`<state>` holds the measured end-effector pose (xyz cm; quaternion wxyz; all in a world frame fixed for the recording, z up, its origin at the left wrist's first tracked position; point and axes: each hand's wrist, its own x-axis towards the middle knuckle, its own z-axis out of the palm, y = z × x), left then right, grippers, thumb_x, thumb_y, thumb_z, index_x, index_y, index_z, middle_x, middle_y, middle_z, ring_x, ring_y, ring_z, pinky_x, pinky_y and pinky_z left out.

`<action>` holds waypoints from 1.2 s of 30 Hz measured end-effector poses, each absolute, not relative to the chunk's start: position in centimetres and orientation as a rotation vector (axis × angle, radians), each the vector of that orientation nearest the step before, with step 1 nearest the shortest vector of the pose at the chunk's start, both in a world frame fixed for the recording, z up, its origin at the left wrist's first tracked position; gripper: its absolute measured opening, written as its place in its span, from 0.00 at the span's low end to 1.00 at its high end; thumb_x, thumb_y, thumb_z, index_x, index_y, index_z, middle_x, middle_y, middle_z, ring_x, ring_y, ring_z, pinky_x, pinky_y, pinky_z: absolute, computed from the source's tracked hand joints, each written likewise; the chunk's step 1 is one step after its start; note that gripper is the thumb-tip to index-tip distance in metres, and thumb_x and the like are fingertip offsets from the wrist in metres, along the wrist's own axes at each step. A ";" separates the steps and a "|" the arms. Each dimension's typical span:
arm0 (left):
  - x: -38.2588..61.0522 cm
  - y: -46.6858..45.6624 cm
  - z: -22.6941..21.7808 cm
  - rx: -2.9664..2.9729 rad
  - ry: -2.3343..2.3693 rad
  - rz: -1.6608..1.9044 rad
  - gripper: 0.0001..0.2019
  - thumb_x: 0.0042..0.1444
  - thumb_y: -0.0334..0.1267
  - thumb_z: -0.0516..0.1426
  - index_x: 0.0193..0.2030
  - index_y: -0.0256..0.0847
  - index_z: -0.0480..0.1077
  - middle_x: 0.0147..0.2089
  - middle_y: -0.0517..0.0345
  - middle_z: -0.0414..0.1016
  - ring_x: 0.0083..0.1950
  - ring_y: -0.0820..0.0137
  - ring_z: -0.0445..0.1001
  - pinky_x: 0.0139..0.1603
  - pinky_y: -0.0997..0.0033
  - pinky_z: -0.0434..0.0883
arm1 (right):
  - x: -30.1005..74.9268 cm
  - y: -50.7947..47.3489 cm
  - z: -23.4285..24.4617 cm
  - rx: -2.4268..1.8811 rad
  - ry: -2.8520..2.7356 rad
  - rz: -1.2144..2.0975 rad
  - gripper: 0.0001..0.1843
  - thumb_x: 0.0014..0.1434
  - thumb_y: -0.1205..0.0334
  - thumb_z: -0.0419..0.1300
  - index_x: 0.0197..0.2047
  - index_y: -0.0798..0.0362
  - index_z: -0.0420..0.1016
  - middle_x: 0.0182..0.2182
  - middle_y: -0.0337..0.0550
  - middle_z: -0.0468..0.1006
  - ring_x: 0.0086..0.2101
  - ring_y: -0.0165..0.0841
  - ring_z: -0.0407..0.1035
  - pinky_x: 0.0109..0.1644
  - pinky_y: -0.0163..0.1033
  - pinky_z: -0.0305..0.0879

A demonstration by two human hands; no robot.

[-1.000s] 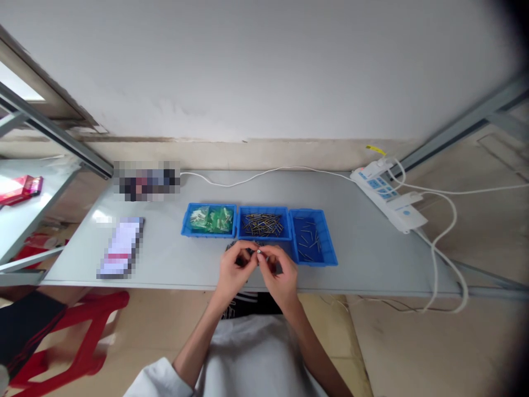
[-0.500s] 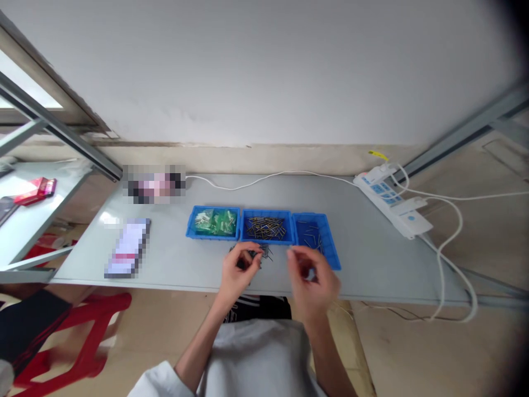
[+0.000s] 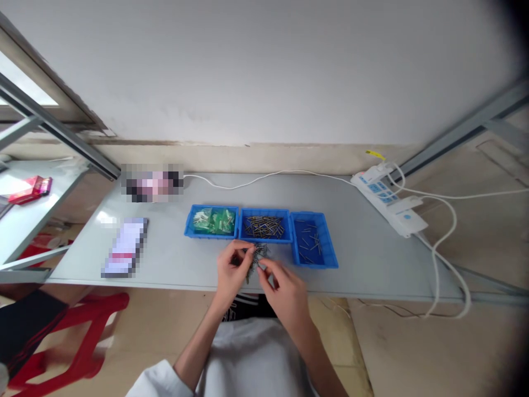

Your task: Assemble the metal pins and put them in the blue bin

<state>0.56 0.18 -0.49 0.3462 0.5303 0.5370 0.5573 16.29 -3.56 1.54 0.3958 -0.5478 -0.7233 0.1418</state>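
Note:
My left hand [image 3: 232, 269] is closed in a pinch over a heap of thin metal pieces [image 3: 261, 251] near the table's front edge. What its fingertips hold is too small to tell. My right hand [image 3: 287, 286] reaches in from the other side, thumb and forefinger pinched at the heap; anything between them cannot be made out. Behind the heap stands a blue bin [image 3: 266, 241] of slender metal rods [image 3: 264, 226]. To its right another blue bin [image 3: 328, 237] holds a few thin metal pins [image 3: 316, 242], some apparently bent. The hands partly cover the heap.
A third blue bin [image 3: 188, 229] on the left holds small clear-and-green bags [image 3: 215, 220]. A blurred phone-like object [image 3: 125, 247] lies farther left on the grey table [image 3: 165, 264]. At the right sits a white power strip [image 3: 390, 204] with cables. A red stool [image 3: 93, 331] is below left.
My right hand has moved left and down from beside the right bin to the metal heap, close to my left hand. The left hand keeps its pinch. The view has shifted slightly.

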 end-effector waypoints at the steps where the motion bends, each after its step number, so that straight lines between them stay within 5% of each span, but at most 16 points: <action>1: 0.6 0.2 -0.5 1.362 1.401 1.448 0.12 0.70 0.48 0.64 0.42 0.42 0.81 0.33 0.57 0.81 0.26 0.74 0.70 0.31 0.75 0.70 | 15.8 -3.3 1.0 -1.422 -1.844 0.377 0.10 0.76 0.60 0.58 0.51 0.46 0.81 0.33 0.40 0.86 0.27 0.34 0.78 0.33 0.37 0.69; 7: 0.6 0.1 -0.4 1.291 1.402 1.447 0.15 0.70 0.52 0.63 0.41 0.42 0.78 0.35 0.55 0.85 0.26 0.74 0.72 0.31 0.74 0.72 | 15.8 -1.5 -1.2 -1.675 -1.881 0.390 0.12 0.73 0.58 0.60 0.56 0.48 0.79 0.32 0.41 0.87 0.28 0.38 0.80 0.28 0.37 0.61; 16: 0.7 0.1 0.2 1.281 1.361 1.420 0.14 0.72 0.51 0.62 0.41 0.43 0.74 0.34 0.57 0.83 0.30 0.72 0.78 0.33 0.74 0.73 | 15.5 -1.3 -1.8 -1.729 -1.842 0.405 0.06 0.73 0.58 0.60 0.47 0.47 0.78 0.30 0.40 0.85 0.27 0.37 0.79 0.28 0.37 0.54; 20: 0.6 0.1 0.1 1.270 1.363 1.422 0.13 0.72 0.50 0.62 0.41 0.43 0.74 0.33 0.58 0.82 0.30 0.72 0.77 0.33 0.74 0.73 | 15.8 -1.1 -1.3 -1.678 -1.907 0.406 0.08 0.73 0.60 0.60 0.53 0.45 0.79 0.30 0.38 0.85 0.26 0.36 0.78 0.28 0.37 0.55; 36: 0.6 0.1 0.0 1.239 1.363 1.425 0.12 0.73 0.48 0.62 0.42 0.42 0.74 0.32 0.59 0.81 0.31 0.72 0.77 0.34 0.76 0.72 | 16.1 -0.8 -0.2 -1.584 -1.989 0.508 0.08 0.72 0.66 0.61 0.47 0.45 0.81 0.34 0.37 0.85 0.31 0.34 0.78 0.33 0.36 0.59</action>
